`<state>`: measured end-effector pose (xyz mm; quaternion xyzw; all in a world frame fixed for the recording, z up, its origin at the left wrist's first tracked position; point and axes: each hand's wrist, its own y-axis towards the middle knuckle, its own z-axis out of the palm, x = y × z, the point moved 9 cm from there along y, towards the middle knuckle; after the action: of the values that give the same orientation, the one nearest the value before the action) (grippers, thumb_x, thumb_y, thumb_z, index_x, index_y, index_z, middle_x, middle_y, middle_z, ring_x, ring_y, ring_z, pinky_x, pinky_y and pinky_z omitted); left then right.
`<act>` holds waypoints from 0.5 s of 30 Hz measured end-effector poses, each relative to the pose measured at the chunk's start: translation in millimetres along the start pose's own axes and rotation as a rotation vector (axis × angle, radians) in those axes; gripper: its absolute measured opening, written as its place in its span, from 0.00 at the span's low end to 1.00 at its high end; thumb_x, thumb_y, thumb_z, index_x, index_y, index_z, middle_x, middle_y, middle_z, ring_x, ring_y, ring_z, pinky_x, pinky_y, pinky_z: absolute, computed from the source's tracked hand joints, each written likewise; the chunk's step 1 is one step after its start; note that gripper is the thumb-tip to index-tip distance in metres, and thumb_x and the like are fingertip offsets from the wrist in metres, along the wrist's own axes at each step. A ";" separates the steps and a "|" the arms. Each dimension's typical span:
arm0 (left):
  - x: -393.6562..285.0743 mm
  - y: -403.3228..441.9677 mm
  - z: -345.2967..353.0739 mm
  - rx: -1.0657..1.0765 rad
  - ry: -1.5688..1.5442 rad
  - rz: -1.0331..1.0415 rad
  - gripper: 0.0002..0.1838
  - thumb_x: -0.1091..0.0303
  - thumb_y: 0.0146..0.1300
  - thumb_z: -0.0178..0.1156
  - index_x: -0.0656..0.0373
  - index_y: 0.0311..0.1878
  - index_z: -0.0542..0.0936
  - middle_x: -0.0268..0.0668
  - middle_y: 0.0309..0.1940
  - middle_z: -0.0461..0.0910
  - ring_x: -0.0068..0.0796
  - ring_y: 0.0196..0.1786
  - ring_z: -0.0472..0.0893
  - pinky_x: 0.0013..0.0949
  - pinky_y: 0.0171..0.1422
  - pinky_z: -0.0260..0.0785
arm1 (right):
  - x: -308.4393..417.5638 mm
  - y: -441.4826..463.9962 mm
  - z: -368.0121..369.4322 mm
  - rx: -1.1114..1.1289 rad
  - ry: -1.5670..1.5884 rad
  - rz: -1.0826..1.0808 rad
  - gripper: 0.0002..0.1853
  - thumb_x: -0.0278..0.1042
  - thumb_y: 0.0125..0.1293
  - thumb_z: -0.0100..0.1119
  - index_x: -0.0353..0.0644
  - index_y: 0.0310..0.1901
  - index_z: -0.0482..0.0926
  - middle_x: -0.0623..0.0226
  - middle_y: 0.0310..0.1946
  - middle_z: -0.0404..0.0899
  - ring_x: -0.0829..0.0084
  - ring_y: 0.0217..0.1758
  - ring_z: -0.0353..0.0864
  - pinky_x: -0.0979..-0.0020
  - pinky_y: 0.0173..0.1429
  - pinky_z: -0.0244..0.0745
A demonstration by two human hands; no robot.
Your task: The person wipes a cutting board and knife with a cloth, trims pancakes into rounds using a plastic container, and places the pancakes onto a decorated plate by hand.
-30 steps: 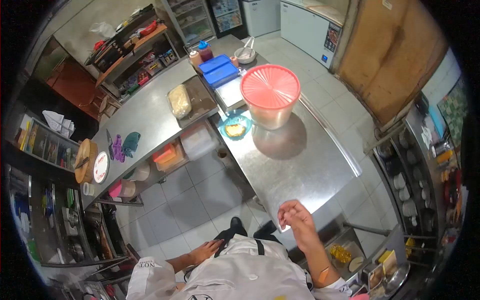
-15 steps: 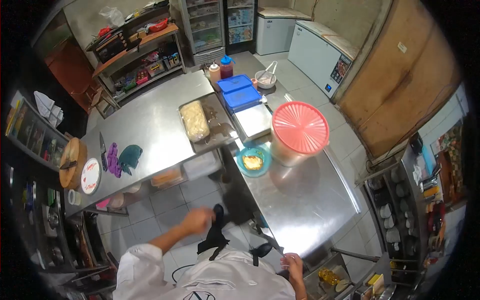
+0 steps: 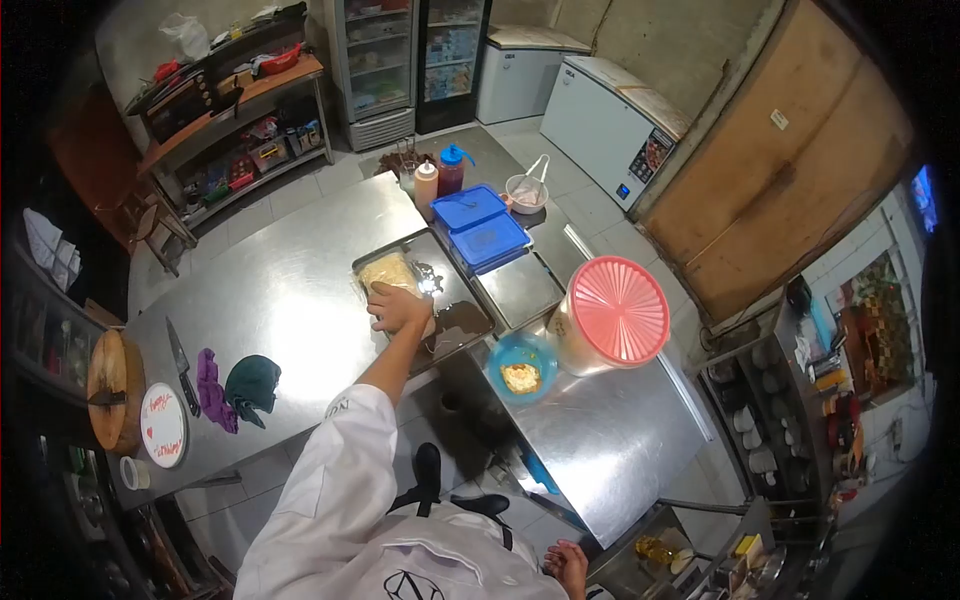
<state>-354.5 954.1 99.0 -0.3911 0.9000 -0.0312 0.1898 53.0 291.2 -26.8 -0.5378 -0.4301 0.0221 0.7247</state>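
Observation:
My left hand [image 3: 398, 308] reaches across the steel table and lies over a pale yellowish block in clear plastic wrap [image 3: 385, 272], its fingers curled over the near part. The block sits on the left side of a metal tray [image 3: 463, 318] with a wet brownish bottom. My right hand [image 3: 567, 563] hangs low by my body near the right table's front edge, its fingers loosely bent and apart, with nothing visible in them.
Right of the tray stand blue-lidded containers [image 3: 487, 240], a blue bowl [image 3: 497, 383] with food and a tub with a pink lid [image 3: 619, 310]. Leftward lie a knife [image 3: 180, 360], purple cloth [image 3: 210, 390], green cloth [image 3: 252, 387] and a lettered white disc [image 3: 163, 425]. A gap separates the tables.
My left hand has moved forward from in front of my body onto the wrapped block. My right hand has dropped slightly lower. The view has shifted.

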 end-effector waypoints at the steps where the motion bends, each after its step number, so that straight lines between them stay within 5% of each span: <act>1: 3.0 2.4 -0.9 0.015 0.024 -0.028 0.77 0.32 0.43 0.87 0.55 0.90 0.55 0.52 0.74 0.70 0.51 0.75 0.72 0.60 0.69 0.72 | -3.7 -2.9 -1.3 -0.008 0.003 0.000 0.14 0.34 0.80 0.68 0.40 0.62 0.82 0.49 0.42 0.90 0.57 0.36 0.92 0.56 0.38 0.90; 9: 13.1 29.0 0.0 0.159 -0.291 -0.020 0.77 0.46 0.46 0.91 0.59 0.90 0.48 0.57 0.76 0.70 0.60 0.78 0.73 0.67 0.77 0.74 | 3.6 -8.1 24.9 -0.022 0.058 -0.054 0.17 0.36 0.77 0.67 0.39 0.62 0.81 0.53 0.44 0.89 0.58 0.41 0.91 0.59 0.42 0.87; 11: 1.8 49.7 27.7 0.400 -1.015 0.101 0.74 0.55 0.47 0.91 0.61 0.88 0.48 0.58 0.75 0.71 0.61 0.75 0.79 0.64 0.78 0.77 | 10.2 -8.4 34.7 -0.026 0.069 -0.055 0.17 0.35 0.76 0.67 0.39 0.61 0.82 0.55 0.43 0.89 0.59 0.42 0.91 0.59 0.44 0.87; 15: -1.0 47.3 34.4 0.653 -1.364 -0.002 0.62 0.63 0.57 0.87 0.65 0.85 0.52 0.55 0.71 0.78 0.54 0.71 0.84 0.54 0.76 0.81 | 15.1 -8.0 39.1 -0.024 0.047 -0.060 0.16 0.35 0.76 0.66 0.39 0.61 0.82 0.55 0.43 0.89 0.60 0.42 0.91 0.60 0.45 0.87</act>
<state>-374.0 990.7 57.8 -0.2483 0.5279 -0.0473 0.8108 33.8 325.1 -9.3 -0.5340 -0.4291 -0.0173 0.7283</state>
